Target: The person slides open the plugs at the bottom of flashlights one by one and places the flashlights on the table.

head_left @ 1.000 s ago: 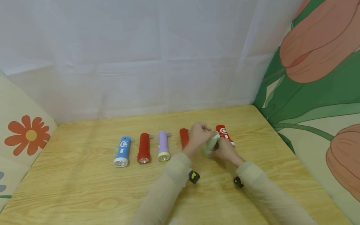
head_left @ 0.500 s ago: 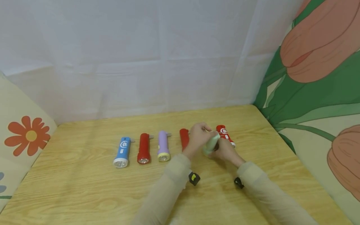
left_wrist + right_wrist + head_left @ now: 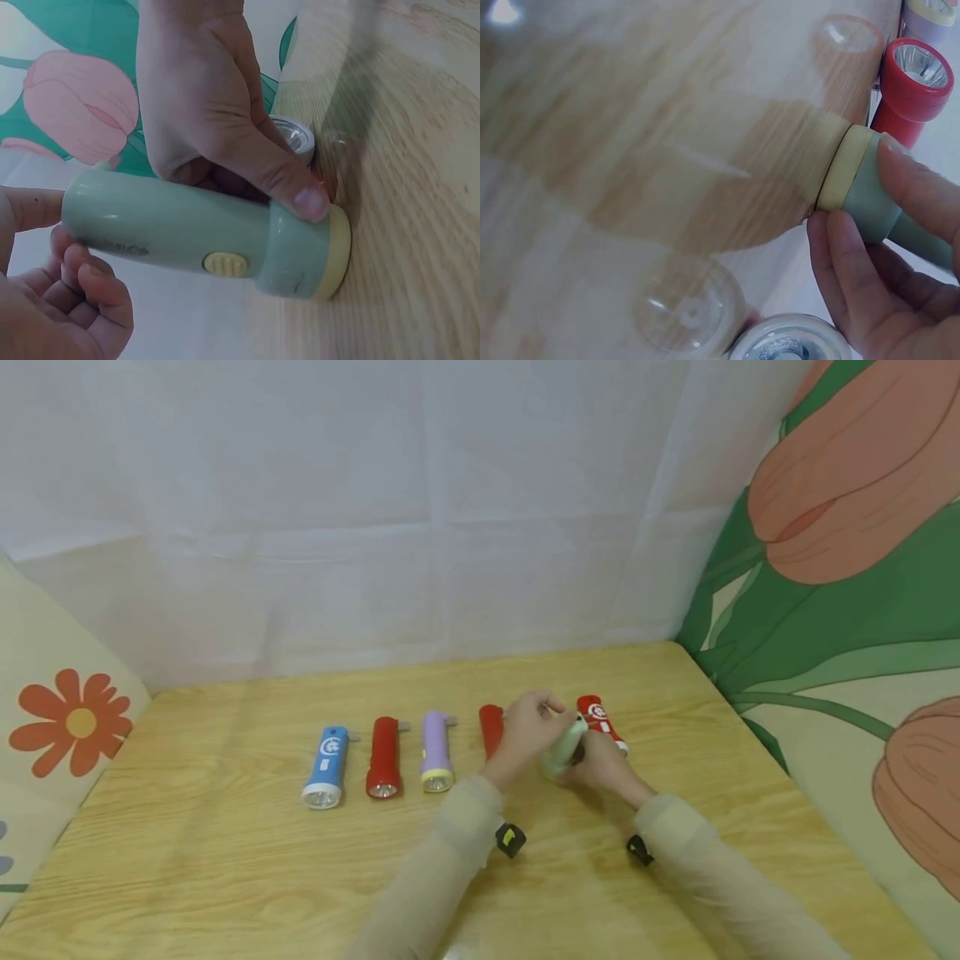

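Observation:
A pale green flashlight (image 3: 561, 752) stands tilted, its yellow-rimmed head down at the tabletop. In the left wrist view, a ribbed yellow switch (image 3: 226, 264) shows on its barrel. My right hand (image 3: 603, 764) grips it near the head; in the right wrist view the thumb (image 3: 922, 187) and fingers lie on opposite sides of the yellow rim (image 3: 845, 166). At the tail end, my left hand (image 3: 527, 731) pinches the flashlight, with the other fingers (image 3: 94, 296) curled beneath. A dark spot shows on the tail in the head view.
To the left lie a blue flashlight (image 3: 327, 768), a red one (image 3: 384, 760) and a purple one (image 3: 436, 747). Another red flashlight (image 3: 491, 727) is partly hidden behind my left arm. A red-and-white flashlight (image 3: 597, 718) lies just beyond my right hand. A white cloth (image 3: 375, 527) hangs behind the table.
The left fingers have shifted slightly off the green flashlight's tail, uncovering its dark spot. The right hand's grip is much the same, and the other flashlights stay put.

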Demonstrator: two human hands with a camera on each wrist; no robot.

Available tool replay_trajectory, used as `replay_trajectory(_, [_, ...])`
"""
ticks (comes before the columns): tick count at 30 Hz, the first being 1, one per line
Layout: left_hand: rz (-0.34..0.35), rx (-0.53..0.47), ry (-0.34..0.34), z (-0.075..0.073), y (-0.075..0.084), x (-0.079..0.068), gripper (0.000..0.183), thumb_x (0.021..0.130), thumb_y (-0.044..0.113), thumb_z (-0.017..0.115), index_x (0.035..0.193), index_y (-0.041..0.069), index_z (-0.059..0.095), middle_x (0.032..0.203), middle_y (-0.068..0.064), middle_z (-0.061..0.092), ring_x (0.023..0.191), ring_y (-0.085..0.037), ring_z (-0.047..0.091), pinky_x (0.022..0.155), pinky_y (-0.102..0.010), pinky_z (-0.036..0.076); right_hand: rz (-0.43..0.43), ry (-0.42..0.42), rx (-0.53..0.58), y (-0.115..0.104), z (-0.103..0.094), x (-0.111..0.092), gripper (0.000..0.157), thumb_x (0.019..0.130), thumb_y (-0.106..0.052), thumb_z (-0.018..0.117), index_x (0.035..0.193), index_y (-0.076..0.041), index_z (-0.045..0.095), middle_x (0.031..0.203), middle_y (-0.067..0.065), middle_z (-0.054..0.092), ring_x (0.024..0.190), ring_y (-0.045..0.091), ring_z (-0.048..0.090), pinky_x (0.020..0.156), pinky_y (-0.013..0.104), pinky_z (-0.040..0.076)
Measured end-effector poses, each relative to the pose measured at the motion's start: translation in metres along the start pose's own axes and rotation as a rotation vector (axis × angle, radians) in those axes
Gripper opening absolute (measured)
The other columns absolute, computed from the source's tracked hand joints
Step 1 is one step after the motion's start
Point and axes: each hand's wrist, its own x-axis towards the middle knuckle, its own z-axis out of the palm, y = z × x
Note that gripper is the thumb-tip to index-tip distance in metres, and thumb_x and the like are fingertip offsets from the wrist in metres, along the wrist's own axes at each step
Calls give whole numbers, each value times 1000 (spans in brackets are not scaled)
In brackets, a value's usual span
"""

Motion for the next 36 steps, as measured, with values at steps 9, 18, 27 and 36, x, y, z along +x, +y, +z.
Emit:
replay_trajectory(9, [69,-47,-88,-9,-7,-2,13,82,14,66,92,6,66,59,0,53,52,-8,46,45,-18,39,16,-4,-25,0,0,1,45,60,-12,84,95,5,61,84,12,65,78,25,60,67,41,47])
replay_trajectory(18, [191,-85,-66,-13,-13,-7,15,79,5,68,93,1,67,72,-5,59,65,-8,51,58,-18,45,16,0,-31,-1,1,1,47,59,-11,84,96,6,61,85,14,65,79,27,61,68,44,48])
replay_trajectory(27, [237,-111,-28,-13,-18,-12,26,74,-1,72,98,-7,64,93,-17,63,86,-26,60,68,-17,50,11,24,-31,-1,1,0,46,56,-9,84,93,6,61,82,14,65,77,27,61,66,42,49])
replay_trajectory(36, [301,-32,-11,-5,-21,-16,28,75,6,75,100,-1,65,96,-11,62,86,-19,59,71,-18,51,33,15,-32,-2,2,-1,47,57,-11,85,95,5,61,83,13,66,77,26,61,68,45,46])
